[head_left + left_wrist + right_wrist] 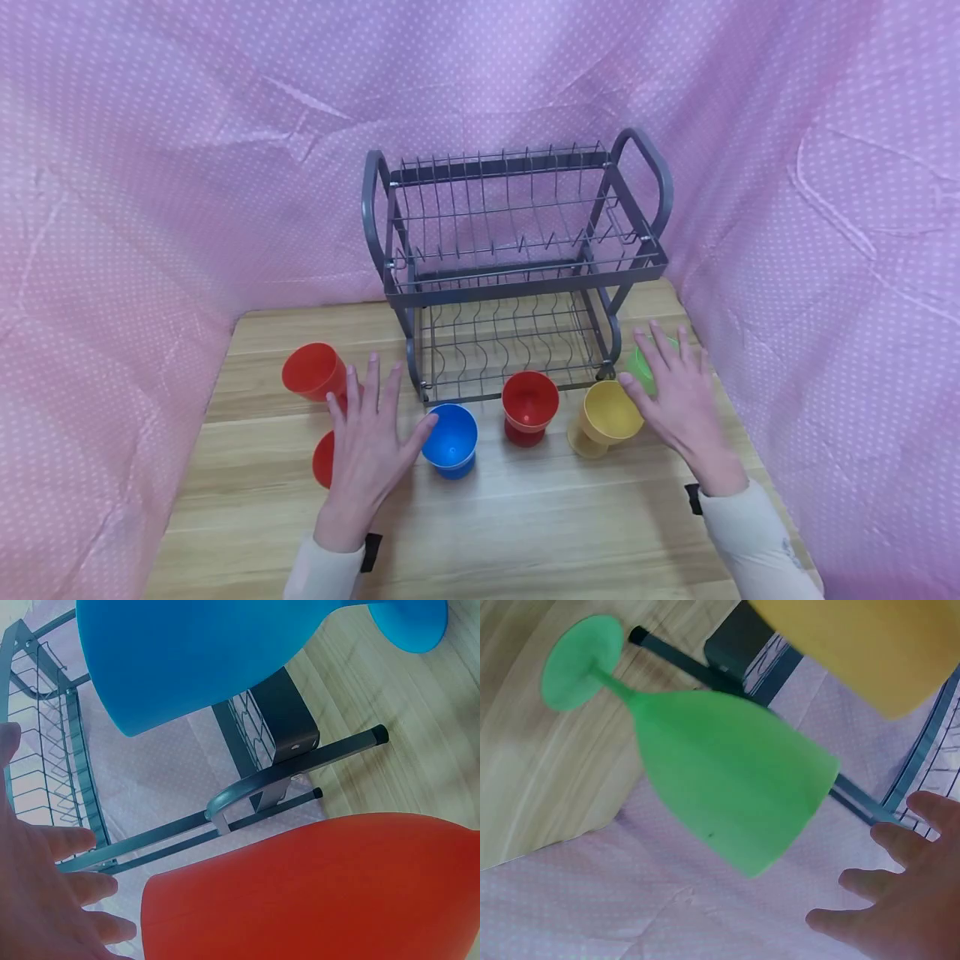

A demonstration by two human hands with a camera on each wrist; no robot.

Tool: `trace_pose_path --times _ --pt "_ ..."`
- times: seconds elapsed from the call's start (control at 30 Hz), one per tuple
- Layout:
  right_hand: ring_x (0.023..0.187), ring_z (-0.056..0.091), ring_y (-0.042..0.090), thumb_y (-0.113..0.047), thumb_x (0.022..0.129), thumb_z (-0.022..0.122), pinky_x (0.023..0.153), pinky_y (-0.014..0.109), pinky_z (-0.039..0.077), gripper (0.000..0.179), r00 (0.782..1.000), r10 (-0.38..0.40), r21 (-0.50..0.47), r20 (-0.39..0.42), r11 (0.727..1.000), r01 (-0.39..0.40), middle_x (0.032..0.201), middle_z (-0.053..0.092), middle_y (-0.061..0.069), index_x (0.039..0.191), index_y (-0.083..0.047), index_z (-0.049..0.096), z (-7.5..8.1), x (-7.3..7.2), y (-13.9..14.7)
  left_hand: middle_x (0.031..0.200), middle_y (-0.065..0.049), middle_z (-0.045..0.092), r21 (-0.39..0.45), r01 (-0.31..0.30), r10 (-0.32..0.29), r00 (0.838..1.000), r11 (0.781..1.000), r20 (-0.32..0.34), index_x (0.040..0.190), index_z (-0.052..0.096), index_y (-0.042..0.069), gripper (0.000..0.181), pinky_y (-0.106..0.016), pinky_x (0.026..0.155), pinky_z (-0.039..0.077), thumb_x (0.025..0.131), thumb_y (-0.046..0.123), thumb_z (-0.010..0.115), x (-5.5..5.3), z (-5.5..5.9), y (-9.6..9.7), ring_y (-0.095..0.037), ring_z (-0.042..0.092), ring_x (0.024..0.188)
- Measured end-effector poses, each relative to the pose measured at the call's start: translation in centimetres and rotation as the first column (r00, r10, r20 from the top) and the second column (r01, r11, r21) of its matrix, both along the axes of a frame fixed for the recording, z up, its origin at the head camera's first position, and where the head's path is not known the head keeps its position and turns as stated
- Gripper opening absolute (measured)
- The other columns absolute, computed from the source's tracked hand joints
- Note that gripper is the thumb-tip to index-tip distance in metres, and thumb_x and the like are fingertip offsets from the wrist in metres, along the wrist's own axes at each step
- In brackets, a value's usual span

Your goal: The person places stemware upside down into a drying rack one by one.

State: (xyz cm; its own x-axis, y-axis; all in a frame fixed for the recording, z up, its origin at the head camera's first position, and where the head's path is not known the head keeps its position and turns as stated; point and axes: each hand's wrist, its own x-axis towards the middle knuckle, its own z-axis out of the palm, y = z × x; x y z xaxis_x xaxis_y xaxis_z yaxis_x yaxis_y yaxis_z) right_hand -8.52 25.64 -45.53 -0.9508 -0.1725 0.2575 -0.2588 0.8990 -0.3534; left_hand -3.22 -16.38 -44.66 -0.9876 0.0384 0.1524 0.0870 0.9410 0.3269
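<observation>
My left hand [371, 442] is spread flat above two red goblets, the back one [311, 371] and the front one [323, 460], covering part of each. Its thumb overlaps the rim of a blue goblet [450, 442] in the head view. My right hand [678, 408] has its fingers spread over a green goblet [641, 369], hiding much of it. A yellow goblet [611, 412] stands just left of that hand. Between the blue and yellow ones is another red goblet [528, 404]. The right wrist view shows the green goblet [727, 765] upright on its stem, apart from the fingers.
A dark two-tier dish rack [525, 283] stands at the back of the wooden table [510, 533], with bare wire shelves and a curved handle at each end. Pink dotted cloth [300, 167] hangs behind and on both sides.
</observation>
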Motion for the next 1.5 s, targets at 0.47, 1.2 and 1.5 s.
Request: trace_pose_path --times 0.47,1.2,1.5 --pt "0.155 0.008 0.05 -0.048 0.106 0.045 0.12 0.071 0.006 0.073 0.995 -0.093 -0.153 0.044 0.983 0.099 0.17 0.019 0.018 0.164 -0.009 0.026 -1.5 0.2 3.8 0.172 -0.016 0.015 0.023 0.008 -0.007 1.0 1.0 -0.029 0.163 0.033 0.014 0.095 -0.077 0.117 0.011 0.088 0.062 0.068 0.5 -0.5 0.0 -0.048 0.007 0.155" --pt "0.154 0.014 0.05 -0.047 0.093 0.074 0.116 0.077 0.012 0.105 0.949 -0.17 -0.454 0.266 0.846 0.279 0.171 0.013 0.018 0.168 -0.022 0.005 -5.6 0.4 5.4 0.171 -0.017 0.017 0.062 0.01 -0.009 1.0 0.998 -0.025 0.164 0.029 0.011 0.097 -0.074 0.119 0.013 0.089 0.058 0.069 1.3 -1.3 0.3 -0.046 0.005 0.157" --pt "0.153 0.02 0.048 -0.033 0.089 0.082 0.12 0.069 0.015 0.11 0.94 -0.126 -0.618 0.318 0.724 0.306 0.169 0.018 0.024 0.167 -0.014 0.007 -7.4 0.3 5.1 0.171 -0.016 0.018 0.092 0.008 -0.006 1.0 0.996 -0.02 0.162 0.034 0.008 0.094 -0.074 0.118 0.016 0.09 0.056 0.07 1.5 -1.5 0.5 -0.044 0.007 0.157"
